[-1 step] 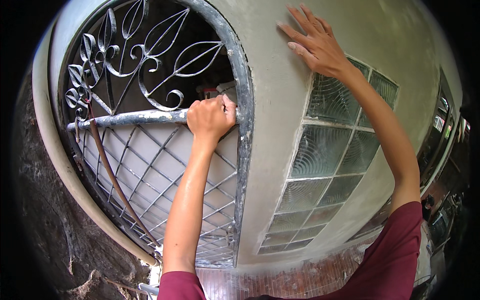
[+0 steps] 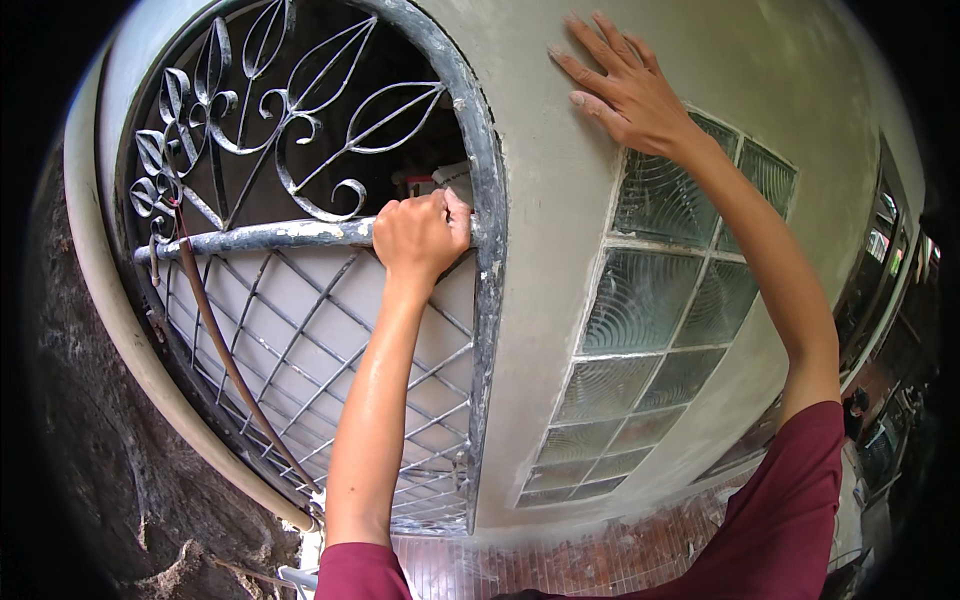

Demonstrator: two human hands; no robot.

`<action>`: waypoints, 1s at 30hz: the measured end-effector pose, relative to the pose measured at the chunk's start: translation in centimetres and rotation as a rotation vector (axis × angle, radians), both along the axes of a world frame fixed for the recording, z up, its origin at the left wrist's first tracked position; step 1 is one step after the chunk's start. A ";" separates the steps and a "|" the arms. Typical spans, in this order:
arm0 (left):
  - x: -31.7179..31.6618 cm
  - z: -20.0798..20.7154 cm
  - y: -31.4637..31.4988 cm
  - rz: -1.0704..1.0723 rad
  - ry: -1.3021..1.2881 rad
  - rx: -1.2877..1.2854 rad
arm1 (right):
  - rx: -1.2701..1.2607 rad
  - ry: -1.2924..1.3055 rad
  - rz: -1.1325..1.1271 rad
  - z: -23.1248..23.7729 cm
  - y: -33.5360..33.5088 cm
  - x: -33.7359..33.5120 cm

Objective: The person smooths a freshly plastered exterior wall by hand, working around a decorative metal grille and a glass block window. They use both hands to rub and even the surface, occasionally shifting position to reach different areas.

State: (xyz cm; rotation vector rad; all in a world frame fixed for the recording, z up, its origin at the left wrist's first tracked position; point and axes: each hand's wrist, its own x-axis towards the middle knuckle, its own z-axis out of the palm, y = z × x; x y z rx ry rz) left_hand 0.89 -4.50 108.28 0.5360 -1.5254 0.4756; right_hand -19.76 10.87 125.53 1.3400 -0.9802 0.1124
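My left hand [image 2: 422,236] is closed round the thick horizontal bar [image 2: 290,236] of a worn metal grille, near its right end. Dark paint on that bar is chipped and patched with white. Above it the grille has scrolls and leaf shapes [image 2: 365,118]; below runs a diamond lattice [image 2: 320,310] in front of a pale panel. Higher up and to the right, my right hand [image 2: 628,95] lies with fingers spread against the smooth grey-green plastered wall [image 2: 545,200]. It holds nothing. The palm side is hidden.
Patterned glass blocks [image 2: 640,300] are set in the wall below my right hand. A thin brown pipe or rod [image 2: 225,345] slants across the grille. Rough dark ground or rock [image 2: 100,430] lies at the left, reddish floor boards or tiles [image 2: 570,560] at the bottom.
My right hand has shifted very slightly left and down on the wall. The left hand keeps its place on the bar.
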 end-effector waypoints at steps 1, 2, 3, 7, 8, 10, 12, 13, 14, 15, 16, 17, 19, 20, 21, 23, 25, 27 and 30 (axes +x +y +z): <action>0.0 0.0 0.0 0.004 -0.004 0.003 | 0.053 -0.054 -0.060 -0.8 -0.4 0.1; 0.0 0.0 0.0 0.009 -0.007 0.006 | 0.178 0.000 0.029 -1.9 -0.5 0.2; 0.0 0.1 0.0 0.001 -0.006 0.009 | 0.305 0.034 0.034 -3.6 -0.2 0.3; 0.1 0.0 0.0 0.006 -0.002 0.015 | 0.689 0.118 0.067 -8.2 1.6 1.0; 0.1 0.0 0.0 0.010 -0.004 0.007 | 0.577 0.056 0.096 -7.9 1.8 0.9; 0.0 0.1 -0.1 0.007 -0.007 0.015 | 0.330 -0.022 0.144 -5.7 2.3 0.1; 0.0 0.0 0.0 0.003 -0.010 0.018 | 0.086 -0.095 0.126 -1.7 1.9 -1.4; 0.0 0.0 0.0 0.002 -0.010 0.016 | -0.046 -0.113 0.113 -0.6 1.7 -2.1; 0.1 0.0 0.0 0.001 -0.011 0.014 | -0.046 -0.107 0.066 -0.2 1.5 -2.8; 0.1 0.0 0.0 0.001 -0.018 0.020 | -0.048 -0.098 0.020 -0.1 1.3 -3.2; 0.1 0.0 0.0 0.001 -0.024 0.025 | -0.052 -0.089 -0.027 -0.5 1.2 -3.4; 0.1 0.0 0.0 0.000 -0.029 0.029 | -0.005 -0.136 -0.065 -1.8 1.2 -3.4; 0.0 0.1 0.0 -0.006 -0.021 0.030 | 0.208 -0.084 -0.010 -5.4 1.9 -2.7; 0.1 0.0 0.0 -0.006 -0.026 0.036 | 0.303 -0.057 -0.004 -7.2 2.4 -2.3; 0.1 0.0 0.0 -0.003 -0.026 0.029 | 0.390 -0.068 -0.006 -8.3 2.8 -1.9; 0.1 0.0 0.0 0.012 -0.022 0.033 | 0.541 -0.037 0.022 -8.9 3.3 -1.5; 0.1 0.0 0.0 -0.009 -0.022 0.037 | 0.243 -0.117 0.057 -7.0 3.1 -1.9; 0.1 -0.1 0.0 -0.025 -0.026 0.040 | -0.028 -0.201 0.008 -3.8 2.3 -2.8; 0.2 0.0 0.0 -0.025 -0.034 0.037 | -0.148 -0.239 0.020 -2.5 1.5 -3.6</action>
